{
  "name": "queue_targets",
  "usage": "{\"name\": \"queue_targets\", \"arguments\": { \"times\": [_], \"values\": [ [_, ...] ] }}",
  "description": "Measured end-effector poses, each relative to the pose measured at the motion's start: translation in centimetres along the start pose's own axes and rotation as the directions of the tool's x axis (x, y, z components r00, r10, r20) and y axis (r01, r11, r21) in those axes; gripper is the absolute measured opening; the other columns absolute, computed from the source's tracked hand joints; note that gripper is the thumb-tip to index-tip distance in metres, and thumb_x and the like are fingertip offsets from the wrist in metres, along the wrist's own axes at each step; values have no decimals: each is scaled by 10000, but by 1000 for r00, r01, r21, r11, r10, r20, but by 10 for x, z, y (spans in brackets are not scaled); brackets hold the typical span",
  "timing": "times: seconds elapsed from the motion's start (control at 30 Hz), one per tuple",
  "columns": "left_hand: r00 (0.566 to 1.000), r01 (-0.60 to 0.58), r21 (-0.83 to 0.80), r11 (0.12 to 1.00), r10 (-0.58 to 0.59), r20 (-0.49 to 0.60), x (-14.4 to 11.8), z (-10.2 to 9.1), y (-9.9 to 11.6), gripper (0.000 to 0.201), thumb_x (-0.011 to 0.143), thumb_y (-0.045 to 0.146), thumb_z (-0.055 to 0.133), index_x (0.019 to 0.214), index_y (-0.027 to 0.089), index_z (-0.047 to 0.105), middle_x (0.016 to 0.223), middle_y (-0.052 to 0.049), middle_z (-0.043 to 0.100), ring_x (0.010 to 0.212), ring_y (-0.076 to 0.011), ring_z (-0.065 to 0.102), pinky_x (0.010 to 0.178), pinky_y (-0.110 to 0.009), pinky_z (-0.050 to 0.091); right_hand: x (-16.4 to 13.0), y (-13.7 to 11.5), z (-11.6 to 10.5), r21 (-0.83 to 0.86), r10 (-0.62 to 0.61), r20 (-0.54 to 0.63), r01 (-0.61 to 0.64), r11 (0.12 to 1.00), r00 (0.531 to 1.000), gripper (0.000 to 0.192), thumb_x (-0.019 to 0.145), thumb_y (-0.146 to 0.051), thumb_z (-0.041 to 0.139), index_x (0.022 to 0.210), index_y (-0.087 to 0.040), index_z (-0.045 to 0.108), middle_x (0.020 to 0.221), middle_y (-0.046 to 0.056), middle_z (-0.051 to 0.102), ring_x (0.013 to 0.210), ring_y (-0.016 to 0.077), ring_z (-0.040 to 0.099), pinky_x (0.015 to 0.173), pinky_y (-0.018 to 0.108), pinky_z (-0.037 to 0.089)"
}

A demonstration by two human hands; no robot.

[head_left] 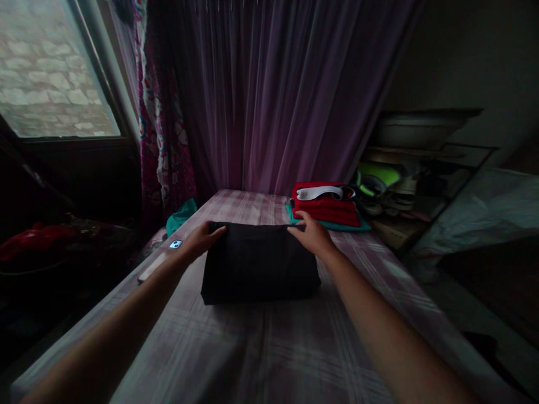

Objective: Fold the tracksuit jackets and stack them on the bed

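Dark folded cloth (259, 262) lies flat mid-bed on the checked sheet (261, 348), a neat rectangle, black or near-black; room is dim so colour and fabric type are hard to tell, no seams or print readable. Its near edge casts a shadow, so thickness underneath is unclear.

Left hand (202, 238) rests on the far left corner of the cloth, fingers curled over the top edge; fingertips are lost against the dark fabric, so pinch or just flat press, cannot tell. Right hand (312, 234) sits on the far right corner, palm down, fingers spread and loose, pressing rather than gripping. Both forearms run in from the bottom of the view, elbows cut off.

Just beyond the right hand: a red folded stack (326, 210) with a white strip (320, 192) on top, sitting on something teal (349, 226). Close to the cloth's far right corner but apart from it. Small phone-like object (176, 244) and a pale flat strip (151, 268) lie near the left wrist at the bed's left edge. Teal bundle (181, 216) further back left.

Sheet in front of the cloth is bare and wide. Bed's left edge drops into dark clutter; right edge falls to floor, shelf (416, 185) of blurry items beyond. Purple curtain (273, 101) closes the far end, window (46, 67) upper left.
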State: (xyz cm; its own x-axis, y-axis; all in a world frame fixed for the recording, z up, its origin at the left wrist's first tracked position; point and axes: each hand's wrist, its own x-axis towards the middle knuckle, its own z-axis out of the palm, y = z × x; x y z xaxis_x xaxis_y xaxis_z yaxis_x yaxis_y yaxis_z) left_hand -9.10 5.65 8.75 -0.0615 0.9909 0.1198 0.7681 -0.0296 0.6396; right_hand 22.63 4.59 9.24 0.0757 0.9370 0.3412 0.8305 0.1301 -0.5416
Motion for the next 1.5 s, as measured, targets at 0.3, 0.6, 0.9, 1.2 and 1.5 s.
{"name": "queue_targets", "arguments": {
  "times": [0.3,0.6,0.9,1.2,1.5],
  "values": [
    [981,-177,431,885,193,5,-14,54,12,461,960,363,442,1371,194,567,1575,-139,405,1460,-325,353,1177,-541,271,-15,3,71,-260,145,211,-87,962,967,377,960,-325,479,1278,-191,630,1374,147,594,1244,282,557,1018,436,426],
    [919,-393,455,799,349,181,-11,108,21,491,1002,414,354,1451,280,502,1557,-55,442,1482,-286,317,1211,-605,165,-41,-30,106,-248,27,287,47,968,958,520,1007,-435,356,1495,-276,443,1606,117,346,1481,323,271,1158,647,146],
    [928,-372,383,846,337,157,-6,130,-10,524,993,466,372,1479,293,465,1572,-50,412,1489,-288,301,1207,-604,172,-50,-21,120,-240,78,319,1,971,945,543,996,-449,354,1515,-299,411,1635,103,282,1507,317,206,1158,663,124],
    [909,-407,309,859,413,49,1,127,-39,501,992,397,318,1394,219,560,1502,-80,520,1439,-264,400,1197,-515,277,-62,-16,103,-205,15,290,47,978,957,509,998,-456,375,1463,-280,489,1588,96,388,1475,275,297,1177,571,187],
    [996,92,315,945,-80,-50,-16,89,-77,689,944,508,390,1482,77,395,1444,-230,539,1320,-359,534,1074,-493,422,-78,34,64,-324,311,126,-258,910,942,582,975,-480,414,1472,-183,466,1397,167,589,1290,316,524,1044,462,389]
  ]
}}
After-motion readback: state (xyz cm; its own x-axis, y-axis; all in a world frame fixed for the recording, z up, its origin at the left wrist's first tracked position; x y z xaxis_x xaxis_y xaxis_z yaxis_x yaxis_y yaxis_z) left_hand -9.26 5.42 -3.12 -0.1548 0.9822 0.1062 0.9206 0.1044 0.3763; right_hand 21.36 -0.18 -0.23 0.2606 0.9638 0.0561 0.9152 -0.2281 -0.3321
